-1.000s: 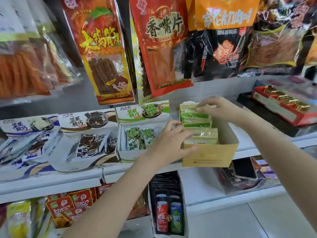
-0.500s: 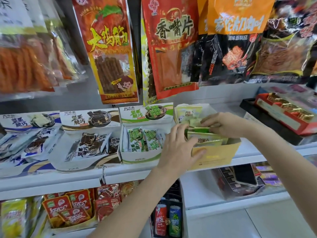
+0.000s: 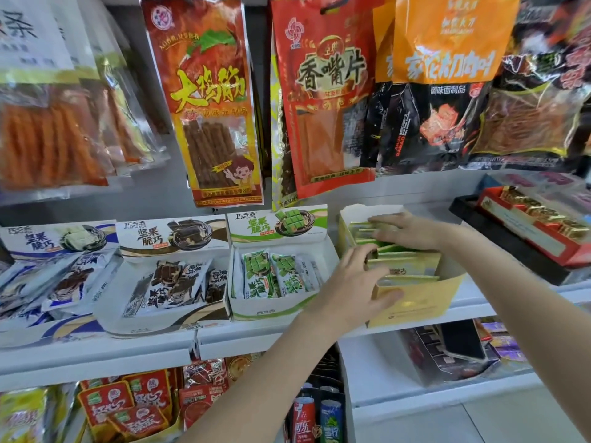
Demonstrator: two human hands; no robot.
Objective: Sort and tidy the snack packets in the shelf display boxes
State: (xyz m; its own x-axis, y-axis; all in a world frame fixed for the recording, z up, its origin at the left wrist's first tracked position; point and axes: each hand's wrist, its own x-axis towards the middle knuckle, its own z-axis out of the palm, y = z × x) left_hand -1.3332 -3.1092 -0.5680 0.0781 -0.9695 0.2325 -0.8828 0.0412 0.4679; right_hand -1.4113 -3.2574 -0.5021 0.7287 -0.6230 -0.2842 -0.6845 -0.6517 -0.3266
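Observation:
A yellow display box (image 3: 425,303) stands on the white shelf (image 3: 96,353), filled with gold and green snack packets (image 3: 406,266). My left hand (image 3: 355,282) lies against the box's front left corner, fingers spread, thumb on the front wall. My right hand (image 3: 406,231) rests flat on top of the packets at the back of the box, fingers straight. To the left sit a green-print box (image 3: 275,311) of green packets, a brown-print box (image 3: 166,324) of dark packets and a blue-print box (image 3: 35,327).
Large snack bags (image 3: 208,100) hang above the boxes. A red box of gold-wrapped sweets (image 3: 537,225) on a black tray sits at the right. The lower shelf holds red packets (image 3: 128,407), drink cans (image 3: 316,420) and a dark box (image 3: 454,353).
My right hand went from holding packets up at the back of the box to lying flat on them, lower in the box. My left hand stayed at the front corner.

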